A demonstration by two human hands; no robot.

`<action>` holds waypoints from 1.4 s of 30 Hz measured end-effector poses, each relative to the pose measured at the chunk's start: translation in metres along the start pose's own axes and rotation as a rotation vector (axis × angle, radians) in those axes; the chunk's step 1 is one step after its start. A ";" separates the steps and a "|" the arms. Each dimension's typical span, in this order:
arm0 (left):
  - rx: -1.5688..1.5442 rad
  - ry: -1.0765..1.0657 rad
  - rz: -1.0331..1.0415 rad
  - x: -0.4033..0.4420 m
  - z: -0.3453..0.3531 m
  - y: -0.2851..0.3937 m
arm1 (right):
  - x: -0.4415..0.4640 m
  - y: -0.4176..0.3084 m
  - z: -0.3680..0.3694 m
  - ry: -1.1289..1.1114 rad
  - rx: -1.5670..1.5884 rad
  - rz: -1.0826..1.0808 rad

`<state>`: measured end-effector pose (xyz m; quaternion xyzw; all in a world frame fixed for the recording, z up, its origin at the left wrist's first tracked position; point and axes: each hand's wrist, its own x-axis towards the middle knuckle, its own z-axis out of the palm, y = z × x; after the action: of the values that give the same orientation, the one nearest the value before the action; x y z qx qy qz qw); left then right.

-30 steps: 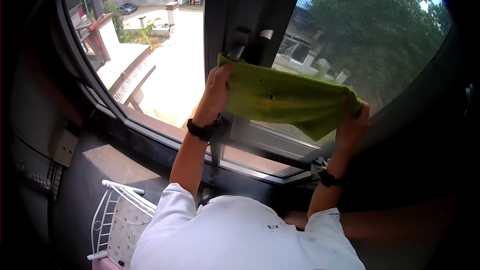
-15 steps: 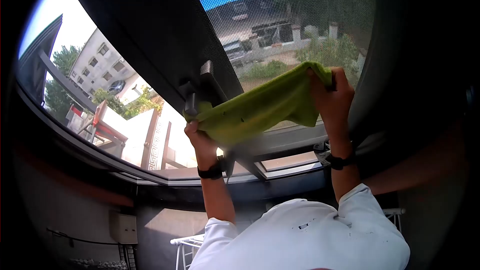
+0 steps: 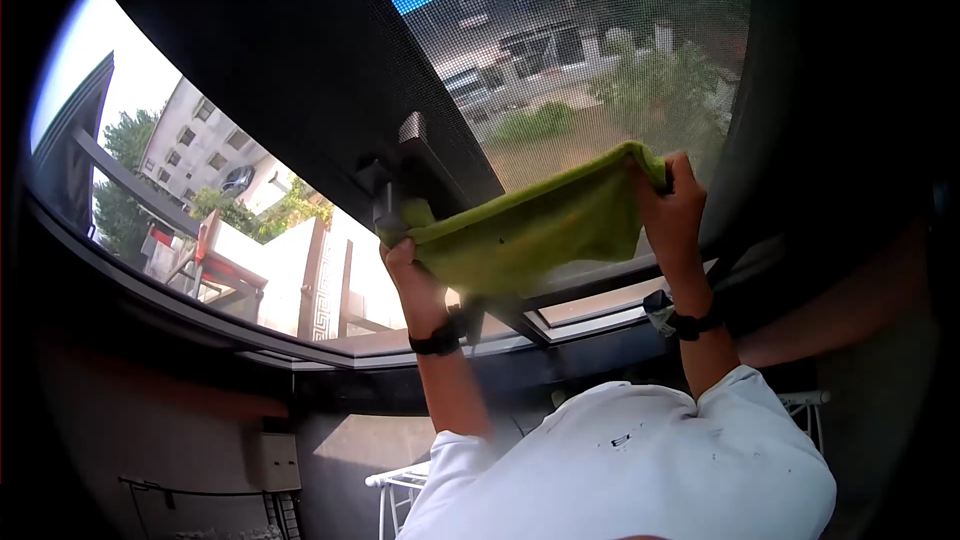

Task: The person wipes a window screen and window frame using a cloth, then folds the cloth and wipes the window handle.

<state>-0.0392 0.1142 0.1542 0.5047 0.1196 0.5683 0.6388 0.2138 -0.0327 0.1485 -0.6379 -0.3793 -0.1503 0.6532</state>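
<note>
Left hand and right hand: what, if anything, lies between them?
A sagging green fabric cloth spans the stretch from the left hand to the right hand, as the head view shows.

Behind the limp olive-green fabric cloth (image 3: 540, 220), most of my left hand's (image 3: 418, 292) fingers are hidden. The cloth's lower edge blurs between them and my right hand (image 3: 673, 208). Just beyond my left fingertips, it hides where a dark grey bar-shaped handle (image 3: 384, 198) ends. Well below my fingers, the black print (image 3: 621, 439) on my white short-sleeved shirt (image 3: 600, 485) is too small to read; the bottom edge crops the shirt.
</note>
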 end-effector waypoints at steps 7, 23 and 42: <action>0.110 0.118 0.056 -0.005 0.017 0.000 | -0.018 0.023 0.005 -0.096 -0.115 0.034; 0.236 0.167 0.043 -0.015 0.043 -0.003 | -0.029 0.030 -0.051 -0.112 0.217 0.232; 0.158 0.309 0.016 -0.027 0.029 -0.026 | -0.021 0.003 -0.043 -0.056 0.201 0.159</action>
<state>-0.0113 0.0805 0.1355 0.4612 0.2566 0.6329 0.5665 0.2147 -0.0790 0.1358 -0.6011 -0.3588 -0.0412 0.7129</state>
